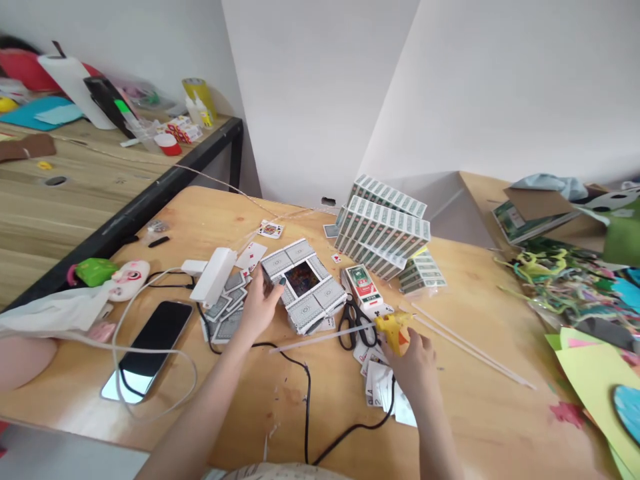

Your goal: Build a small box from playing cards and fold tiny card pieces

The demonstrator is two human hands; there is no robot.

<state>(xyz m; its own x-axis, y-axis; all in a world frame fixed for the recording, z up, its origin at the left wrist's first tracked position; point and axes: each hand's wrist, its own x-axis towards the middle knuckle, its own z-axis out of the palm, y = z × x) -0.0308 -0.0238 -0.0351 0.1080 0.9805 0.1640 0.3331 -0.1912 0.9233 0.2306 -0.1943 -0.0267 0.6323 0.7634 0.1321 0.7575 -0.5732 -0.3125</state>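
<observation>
My left hand (264, 300) grips the left edge of a square frame-like box built from playing cards (313, 307), its thumb on the top face near a dark square opening. In my right hand (413, 360) is a yellow glue gun (395, 329), with a long translucent glue stick (320, 339) sticking out of it to the left. Black-handled scissors (353, 325) lie between the card box and the glue gun. Just behind them is a red and green card pack (363, 285). Loose playing cards (385, 383) are spread under and in front of my right hand.
Stacked card packs (385, 223) stand at the back. Spare glue sticks (475, 350) lie to the right. A phone (150, 350), a white power strip (213, 277) and grey-backed cards (227, 310) are at left. A black cable (307, 400) crosses the front. Coloured paper (585, 373) covers the right edge.
</observation>
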